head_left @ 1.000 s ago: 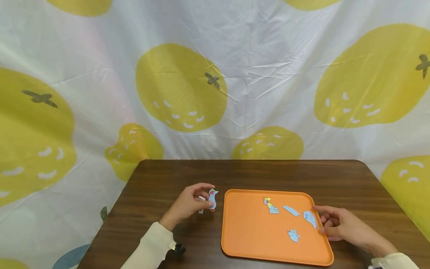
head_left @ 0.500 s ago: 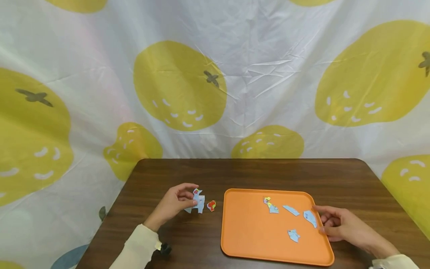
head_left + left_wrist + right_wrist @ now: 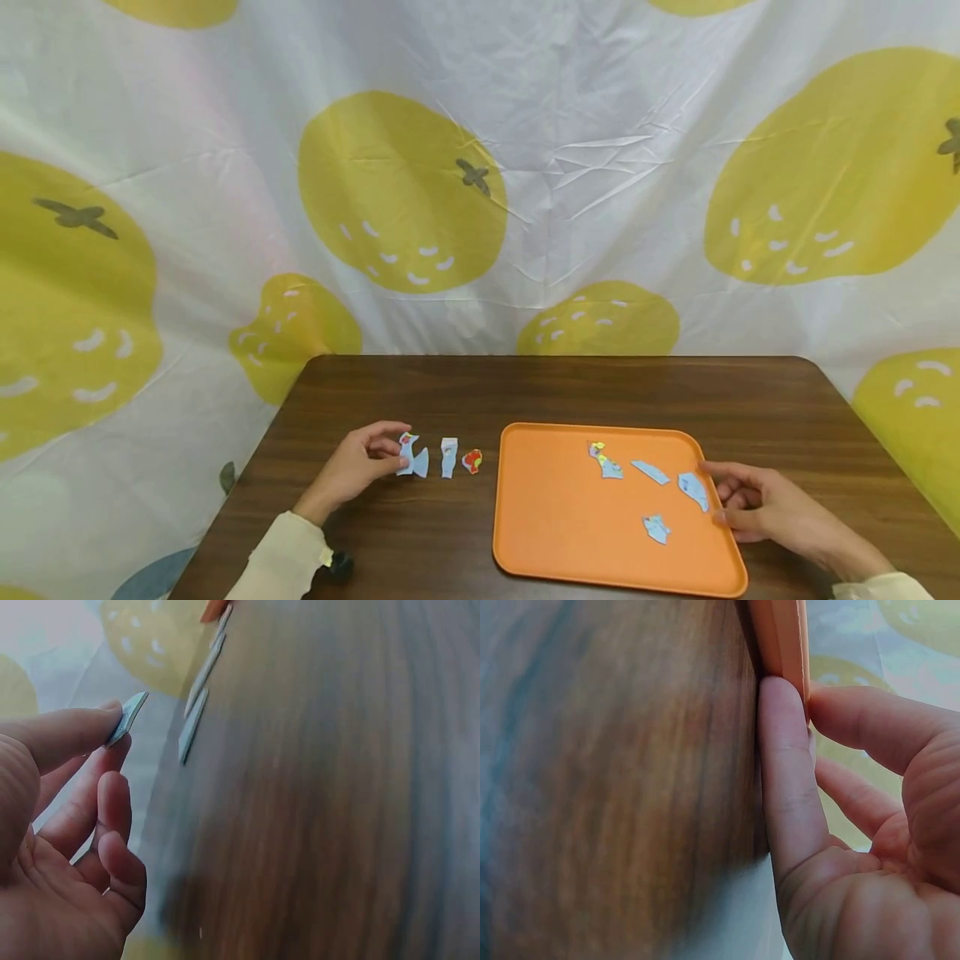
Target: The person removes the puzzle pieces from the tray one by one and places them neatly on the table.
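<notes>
My left hand (image 3: 352, 462) pinches a light blue puzzle piece (image 3: 407, 454) with a red-and-yellow top between thumb and index finger. In the left wrist view this piece (image 3: 127, 720) is raised off the table. Just to its right lies a fan-shaped blue piece (image 3: 422, 463), then a narrow blue piece (image 3: 449, 458) and a small red piece (image 3: 472, 461). My right hand (image 3: 772, 508) holds the right rim of an orange tray (image 3: 555, 533). The right wrist view shows fingertips (image 3: 782, 694) against the tray's rim (image 3: 780, 637).
Several flat printed pieces lie on the tray: a yellow-topped one (image 3: 606, 462), a blue strip (image 3: 650, 472), a blue one (image 3: 693, 490) by the right rim and another (image 3: 656, 528) nearer me. A patterned cloth (image 3: 420, 333) hangs behind the brown table (image 3: 420, 533).
My left hand has moved left with the pinched piece, away from the tray, uncovering the red, narrow and fan-shaped pieces. My right hand and the tray have stayed put.
</notes>
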`<state>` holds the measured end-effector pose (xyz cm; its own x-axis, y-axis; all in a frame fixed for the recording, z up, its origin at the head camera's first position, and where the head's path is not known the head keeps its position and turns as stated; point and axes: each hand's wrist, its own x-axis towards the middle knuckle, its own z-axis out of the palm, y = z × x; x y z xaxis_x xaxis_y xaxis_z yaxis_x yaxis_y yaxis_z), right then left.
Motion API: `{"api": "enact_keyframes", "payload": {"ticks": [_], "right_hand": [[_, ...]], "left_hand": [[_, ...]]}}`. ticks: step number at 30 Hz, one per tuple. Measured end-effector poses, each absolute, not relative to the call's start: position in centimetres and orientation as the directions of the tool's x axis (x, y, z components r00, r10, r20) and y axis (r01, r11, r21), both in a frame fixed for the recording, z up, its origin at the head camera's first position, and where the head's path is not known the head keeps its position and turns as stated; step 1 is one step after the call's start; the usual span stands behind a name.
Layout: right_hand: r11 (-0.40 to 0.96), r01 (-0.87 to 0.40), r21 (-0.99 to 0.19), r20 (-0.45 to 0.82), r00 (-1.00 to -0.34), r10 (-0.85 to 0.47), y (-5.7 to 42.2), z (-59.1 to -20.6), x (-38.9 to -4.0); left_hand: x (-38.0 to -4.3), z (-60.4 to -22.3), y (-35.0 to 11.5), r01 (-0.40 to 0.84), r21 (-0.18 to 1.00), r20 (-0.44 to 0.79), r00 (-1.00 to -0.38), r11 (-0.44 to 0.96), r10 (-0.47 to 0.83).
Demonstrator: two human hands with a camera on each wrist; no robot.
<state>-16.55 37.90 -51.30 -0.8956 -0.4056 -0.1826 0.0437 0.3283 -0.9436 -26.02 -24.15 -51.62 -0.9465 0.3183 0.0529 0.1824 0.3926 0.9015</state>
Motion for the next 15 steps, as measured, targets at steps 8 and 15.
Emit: {"api": "enact_keyframes", "payload": {"ticks": [8, 15], "right_hand": [[0.34, 0.044, -0.939, -0.184, -0.901, -0.393, 37.7, -51.2, -16.5], [0.348, 0.04, -0.937, -0.183, -0.903, -0.388, 37.7, -51.2, -16.5]], "left_hand": [[-26.4, -51.9, -25.8, 0.208, 0.83, 0.077, -0.961, 0.518, 0.264], [-26.7, -52.0, -26.1, 0.216, 0.786, 0.076, -0.964, 0.58, 0.256]]}}
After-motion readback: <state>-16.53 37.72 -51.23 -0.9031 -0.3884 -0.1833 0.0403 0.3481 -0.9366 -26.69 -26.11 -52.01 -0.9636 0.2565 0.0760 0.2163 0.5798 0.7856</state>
